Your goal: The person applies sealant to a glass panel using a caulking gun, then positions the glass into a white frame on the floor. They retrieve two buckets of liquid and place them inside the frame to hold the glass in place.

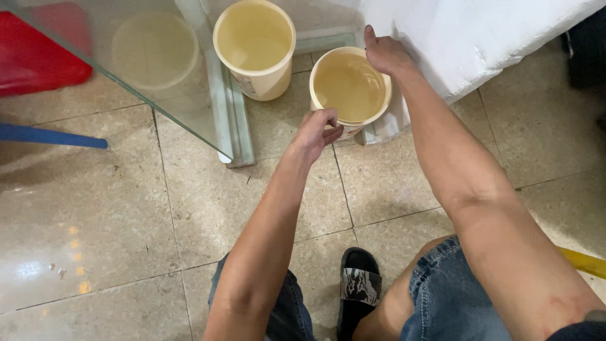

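Cream bucket (351,85) gripped at opposite rim edges, left hand (317,131) and right hand (382,53) fingers clamped; likely slop onto tile floor (126,208) if tilted

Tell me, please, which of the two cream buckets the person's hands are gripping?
The right-hand bucket, beside the white block: left hand on its near rim, right hand on its far rim. The other bucket stands untouched, by the glass pane.

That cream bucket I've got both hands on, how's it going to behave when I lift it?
The bucket looks empty, so probably light. Its thin plastic rim may flex under the left hand and right hand. On the glossy tile floor it would likely slide easily.
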